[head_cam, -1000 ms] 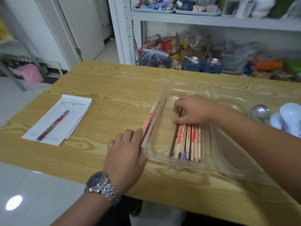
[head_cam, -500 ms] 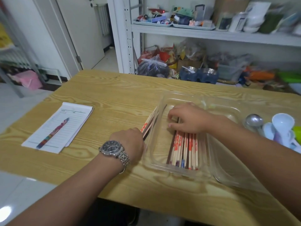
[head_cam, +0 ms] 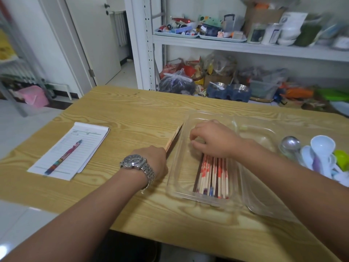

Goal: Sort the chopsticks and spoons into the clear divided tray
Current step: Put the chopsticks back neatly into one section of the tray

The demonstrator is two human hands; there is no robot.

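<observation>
At the far left of the tabletop (head_cam: 132, 118) lay a notepad (head_cam: 75, 146) with a pen (head_cam: 63, 157) resting on it. Your left hand (head_cam: 154, 161), with a wristwatch (head_cam: 137, 163) on its wrist, sat just left of the clear tray (head_cam: 179, 173). Its fingers were curled round the near ends of a few loose chopsticks (head_cam: 172, 141), which lay on the wood alongside the tray's left wall and pointed away from you. Your right hand (head_cam: 213, 141) reached into the tray's left compartment, well apart from the other hand. Its bent fingers were over the far ends of a bundle of chopsticks (head_cam: 213, 176) lying lengthwise there; I cannot tell whether they gripped the ends or only pressed on them. Your right forearm crossed over the tray's right compartment. To the right of the tray, outside it, a cluster of spoons (head_cam: 321, 154) sat on the tabletop, one metal and the others plastic.
</observation>
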